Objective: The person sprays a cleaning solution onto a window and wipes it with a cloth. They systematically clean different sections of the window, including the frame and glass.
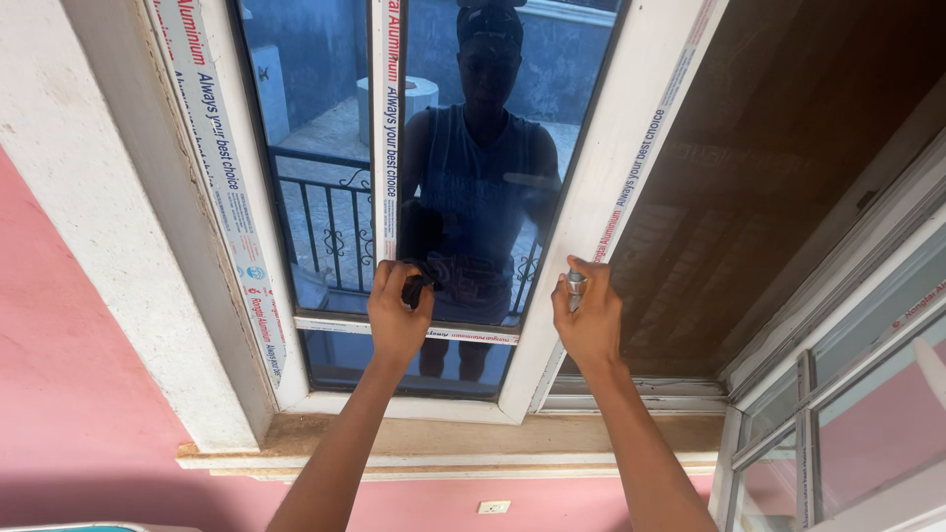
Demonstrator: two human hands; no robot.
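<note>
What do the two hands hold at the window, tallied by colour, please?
Dark: 1, the small dark object in the left hand, against the glass pane.
Silver: 1, the small metal piece in the right hand, at the white window frame.
Total: 2

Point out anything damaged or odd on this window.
Protective film tape on the white aluminium window frame is wrinkled and peeling along its edges. The left hand holds a small dark object; the right hand a small metal cylinder.

2 hands (396, 313), 1 small dark object (418, 287), 1 silver cylinder (575, 286), 1 window sash (552, 296).
</note>
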